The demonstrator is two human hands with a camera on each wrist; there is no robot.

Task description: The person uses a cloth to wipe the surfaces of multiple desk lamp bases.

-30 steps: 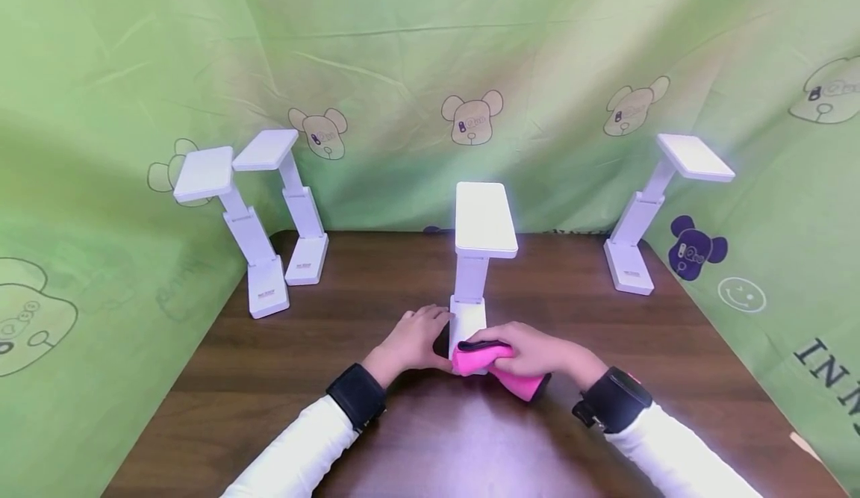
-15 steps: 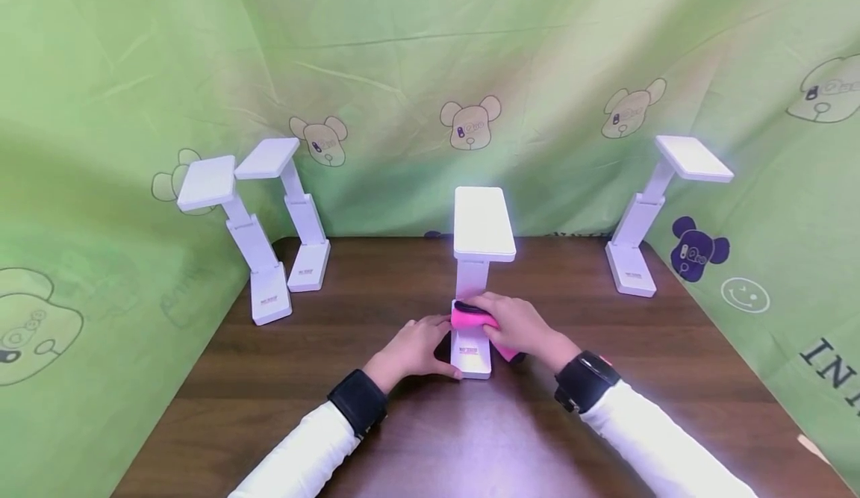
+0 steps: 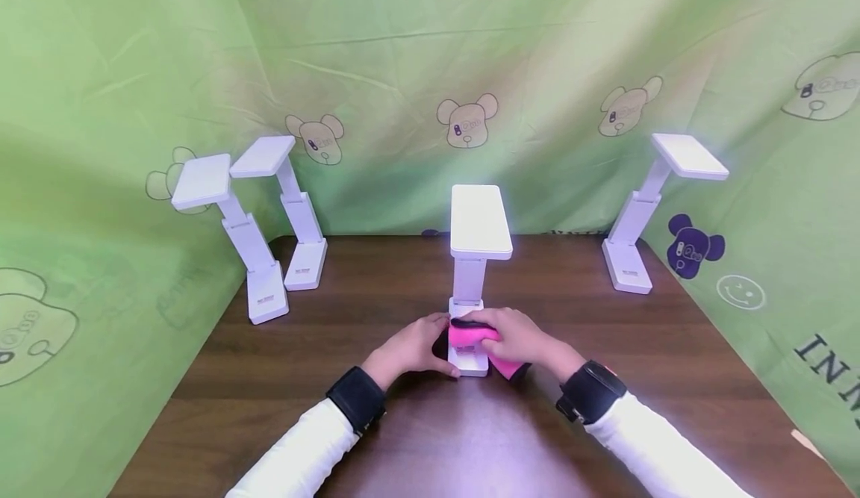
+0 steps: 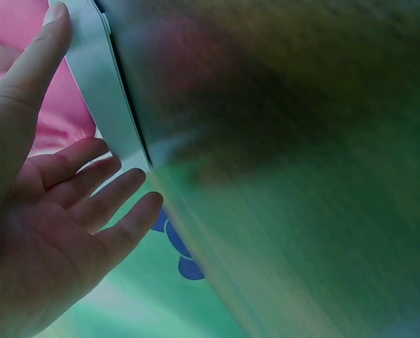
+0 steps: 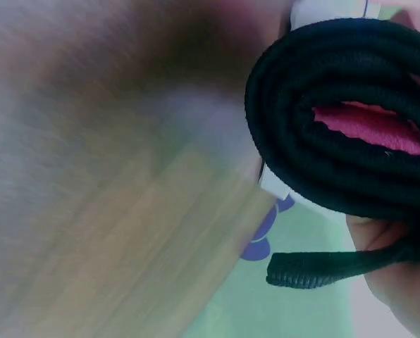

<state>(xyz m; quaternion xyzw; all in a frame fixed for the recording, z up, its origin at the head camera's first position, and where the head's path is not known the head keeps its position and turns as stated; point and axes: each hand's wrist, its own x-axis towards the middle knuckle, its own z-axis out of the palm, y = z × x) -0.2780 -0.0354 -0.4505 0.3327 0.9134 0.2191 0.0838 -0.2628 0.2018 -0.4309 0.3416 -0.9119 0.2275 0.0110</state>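
Note:
A white desk lamp (image 3: pixel 479 218) stands on the wooden table with its panel lit. At its base (image 3: pixel 473 367), my left hand (image 3: pixel 413 347) holds on from the left, thumb by the front corner and fingers farther back along the side. In the left wrist view, the thumb (image 4: pixel 44 53) lies on the base and the fingertips are by its edge. My right hand (image 3: pixel 520 336) grips a folded pink cloth (image 3: pixel 470 335) with black edging, pressed on the top of the base. The right wrist view shows the cloth's rolled black layers (image 5: pixel 287 134), which hide most of the fingers.
Two similar lamps, a front one (image 3: pixel 265 293) and a rear one (image 3: pixel 305 266), stand close together at the left. Another lit lamp (image 3: pixel 628 266) is at the back right. A green printed curtain (image 3: pixel 376 57) encloses the table (image 3: pixel 289 386) behind and on both sides.
My right hand moved the cloth from the front of the lamp base back toward the column, then partway forward again. The left hand stayed at the base.

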